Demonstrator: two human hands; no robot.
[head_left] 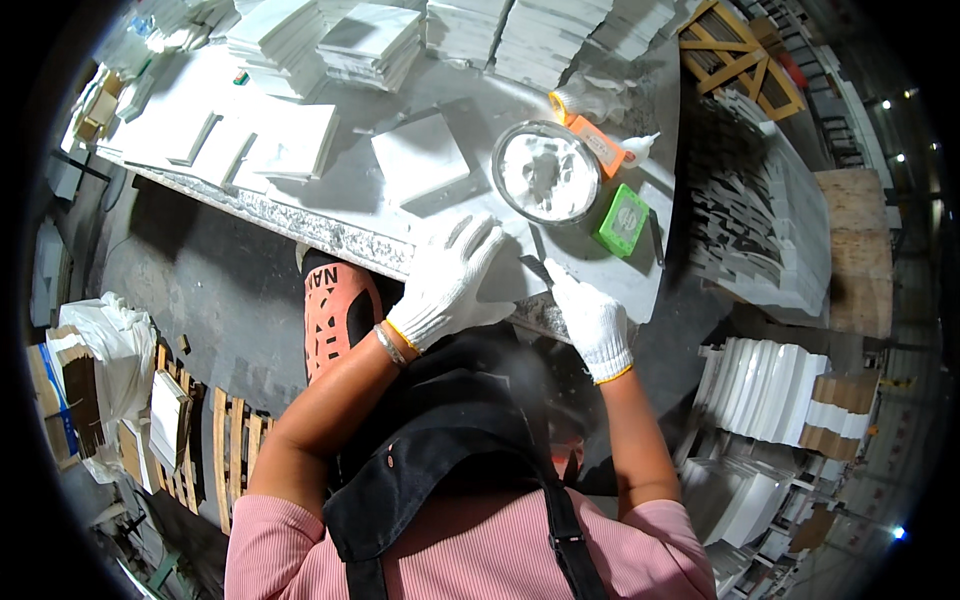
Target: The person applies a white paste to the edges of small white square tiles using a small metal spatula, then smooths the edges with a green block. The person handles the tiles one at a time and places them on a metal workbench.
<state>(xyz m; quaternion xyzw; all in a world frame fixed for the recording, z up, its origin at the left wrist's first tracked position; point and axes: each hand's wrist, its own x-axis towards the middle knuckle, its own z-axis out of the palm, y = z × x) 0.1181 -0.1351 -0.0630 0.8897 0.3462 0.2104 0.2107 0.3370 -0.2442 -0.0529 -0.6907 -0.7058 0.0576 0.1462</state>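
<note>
Near the front edge of the table, my left hand (452, 278), in a white knit glove, spans a white marble-look tile (505, 273). Its fingers lie together over the tile's left part, and the thumb runs along the near edge. My gloved right hand (592, 322) is closed at the tile's right corner, with the index finger pointing forward. What it pinches is too small and dark to make out. Beyond the hands stands a clear round bowl (500, 168) with white paste in it. A green box (622, 220) and an orange box (598, 146) sit to its right.
A loose square tile (420, 155) lies left of the bowl; more tiles (300, 140) and tall tile stacks (370, 45) are farther left and back. A white squeeze bottle (640, 148) is by the orange box. Stacked slabs (770, 220) stand right, wooden pallets (235, 425) left.
</note>
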